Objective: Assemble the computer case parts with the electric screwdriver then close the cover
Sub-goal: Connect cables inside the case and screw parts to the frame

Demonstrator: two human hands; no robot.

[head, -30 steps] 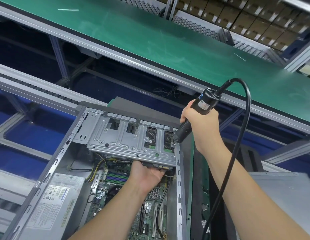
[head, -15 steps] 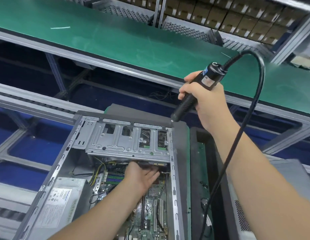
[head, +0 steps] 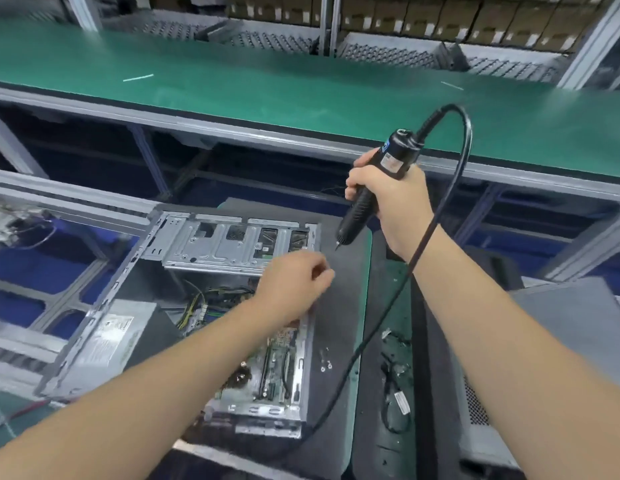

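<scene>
Right hand (head: 395, 199) grips a screwdriver (head: 377, 187), tip down, at centre right. Left hand (head: 294, 282), fingers curled, whether pinching anything unclear, hovers over the open case (head: 128, 306) holding cables and boards.

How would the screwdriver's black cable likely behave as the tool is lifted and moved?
The cable arcs out of the electric screwdriver in the right hand, so probably springy. Lower down it drapes past the wrist and might drag across the small screws.

Factory assembly line: long green conveyor belt (head: 301, 95), metal frame rails (head: 232, 133), shelves of stacked cardboard boxes (head: 422, 15).
</scene>
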